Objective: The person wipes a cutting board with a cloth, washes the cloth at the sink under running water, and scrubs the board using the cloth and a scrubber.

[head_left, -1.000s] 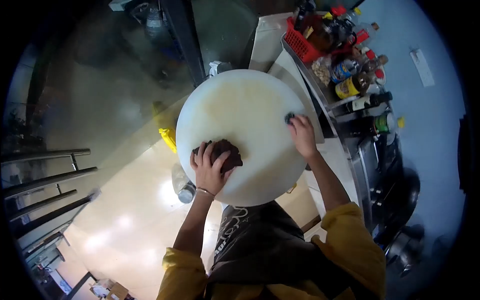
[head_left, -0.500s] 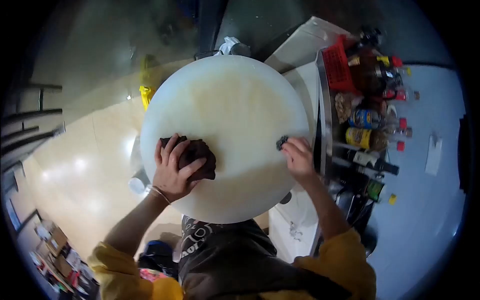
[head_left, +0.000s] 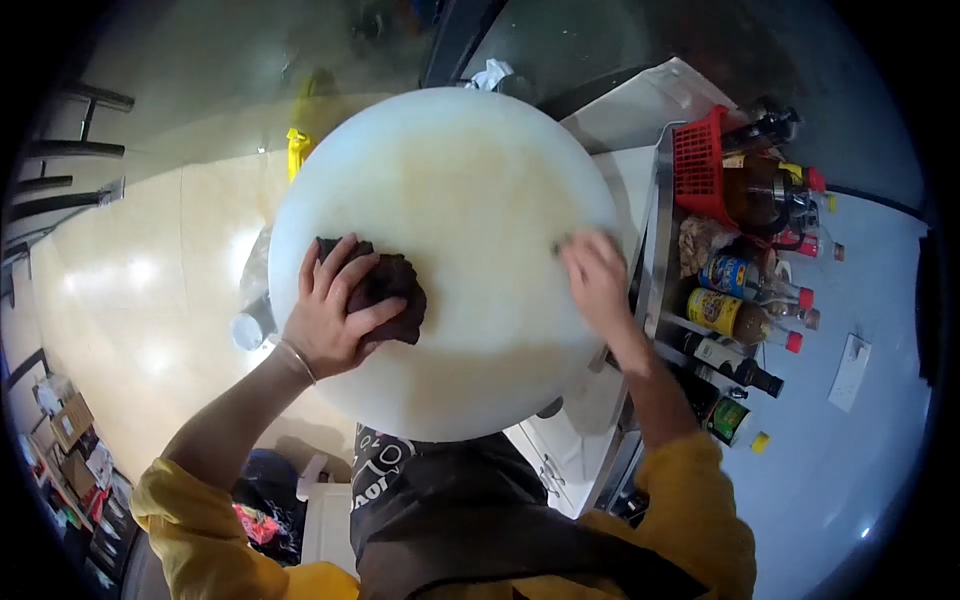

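A large round white board (head_left: pixel 480 390), stained yellowish over its middle, lies in front of me. On its left side my left hand (head_left: pixel 335 305) grips a bunched dark brown cloth (head_left: pixel 395 300), fingers spread over its top and the cloth against the board. My right hand (head_left: pixel 597 280), smeared by motion, is at the board's right side. Its fingers are closed on a small dark grey scouring pad (head_left: pixel 559 246), mostly hidden behind the fingertips and blurred.
To the right, a metal-edged counter holds a red plastic basket (head_left: pixel 698 165) and several sauce bottles (head_left: pixel 712 310). A yellow object (head_left: pixel 298 152) is beyond the board's upper left edge. A pale cylindrical container (head_left: pixel 250 328) stands below its left edge.
My right hand has moved up along the board's right side with the scouring pad. My left hand and the cloth appear slightly higher and further left, as the whole view has also shifted.
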`<action>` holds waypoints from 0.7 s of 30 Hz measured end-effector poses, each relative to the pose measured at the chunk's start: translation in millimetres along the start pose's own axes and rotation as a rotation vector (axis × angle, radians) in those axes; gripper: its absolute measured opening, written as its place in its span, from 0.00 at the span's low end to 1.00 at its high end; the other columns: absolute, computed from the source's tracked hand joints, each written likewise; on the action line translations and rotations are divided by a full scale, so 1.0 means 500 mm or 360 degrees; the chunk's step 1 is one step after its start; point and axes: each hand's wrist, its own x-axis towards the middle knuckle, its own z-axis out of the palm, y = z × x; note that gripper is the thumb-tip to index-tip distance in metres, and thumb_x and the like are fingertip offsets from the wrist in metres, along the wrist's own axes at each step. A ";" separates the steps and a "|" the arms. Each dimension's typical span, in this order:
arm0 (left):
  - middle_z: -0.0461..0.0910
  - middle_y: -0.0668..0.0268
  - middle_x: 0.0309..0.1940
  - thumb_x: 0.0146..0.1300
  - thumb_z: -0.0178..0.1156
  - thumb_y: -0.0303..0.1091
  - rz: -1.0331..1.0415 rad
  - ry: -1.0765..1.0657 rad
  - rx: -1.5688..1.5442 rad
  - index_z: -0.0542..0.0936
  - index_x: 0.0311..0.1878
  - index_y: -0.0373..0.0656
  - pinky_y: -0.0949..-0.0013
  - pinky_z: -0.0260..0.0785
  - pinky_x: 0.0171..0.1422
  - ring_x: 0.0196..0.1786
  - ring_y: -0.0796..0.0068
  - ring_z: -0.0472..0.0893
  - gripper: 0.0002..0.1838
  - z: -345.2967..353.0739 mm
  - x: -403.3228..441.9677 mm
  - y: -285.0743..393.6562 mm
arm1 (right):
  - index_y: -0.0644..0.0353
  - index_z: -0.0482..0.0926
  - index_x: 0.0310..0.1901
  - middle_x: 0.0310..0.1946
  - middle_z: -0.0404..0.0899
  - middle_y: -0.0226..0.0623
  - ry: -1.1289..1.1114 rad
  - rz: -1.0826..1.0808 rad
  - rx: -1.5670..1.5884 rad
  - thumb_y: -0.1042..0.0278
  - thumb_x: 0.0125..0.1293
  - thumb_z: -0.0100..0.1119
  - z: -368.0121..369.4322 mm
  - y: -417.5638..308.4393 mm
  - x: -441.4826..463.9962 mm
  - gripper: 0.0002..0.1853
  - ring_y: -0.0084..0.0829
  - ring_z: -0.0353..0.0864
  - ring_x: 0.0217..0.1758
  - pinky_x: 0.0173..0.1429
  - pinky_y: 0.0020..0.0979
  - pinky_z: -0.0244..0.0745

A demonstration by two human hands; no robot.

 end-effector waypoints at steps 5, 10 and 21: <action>0.65 0.55 0.53 0.42 0.66 0.33 0.0030 0.0322 -0.0262 0.71 0.51 0.54 0.47 0.58 0.61 0.58 0.45 0.66 0.27 0.020 -0.008 -0.029 | 0.64 0.76 0.32 0.32 0.75 0.43 0.0199 -0.0231 0.0054 0.73 0.56 0.57 0.100 -0.027 0.243 0.04 0.44 0.75 0.37 0.42 0.39 0.70; 0.68 0.50 0.51 0.55 0.61 0.34 -0.0576 0.0899 -0.0435 0.73 0.47 0.38 0.56 0.62 0.59 0.52 0.50 0.71 0.17 -0.002 0.221 -0.043 | 0.63 0.76 0.33 0.33 0.74 0.43 0.0069 0.0138 0.0008 0.74 0.54 0.60 0.020 -0.056 -0.025 0.05 0.44 0.75 0.37 0.42 0.39 0.71; 0.78 0.52 0.42 0.61 0.52 0.50 0.0220 0.0364 -0.0407 0.77 0.48 0.42 0.59 0.65 0.58 0.48 0.52 0.75 0.22 0.059 0.419 -0.136 | 0.65 0.76 0.34 0.33 0.74 0.45 0.0108 0.0249 0.0002 0.73 0.56 0.58 0.122 -0.161 0.150 0.06 0.45 0.75 0.36 0.42 0.39 0.71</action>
